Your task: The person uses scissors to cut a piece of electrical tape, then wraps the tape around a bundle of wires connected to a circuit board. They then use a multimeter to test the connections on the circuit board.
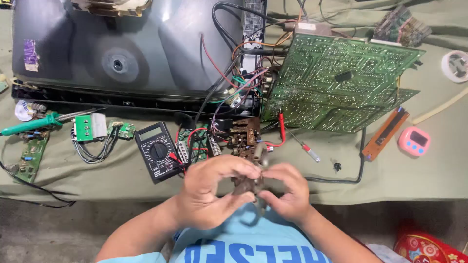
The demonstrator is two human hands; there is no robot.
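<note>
My left hand (pixel 210 192) and my right hand (pixel 287 191) meet in front of my chest and together grip a small brown circuit board (pixel 247 146). The board stands upright between my fingers. Its upper end rises above my hands and shows several small parts. The lower part is hidden by my fingers. Red and dark wires (pixel 195 136) run from the board's area up toward the open television back (pixel 126 48).
A black multimeter (pixel 157 151) lies left of my hands. A big green circuit board (pixel 336 83) leans at the right. A green soldering iron (pixel 34 124), small green boards, a screwdriver (pixel 304 147), a pink timer (pixel 414 141) and a tape roll (pixel 456 65) lie on the cloth.
</note>
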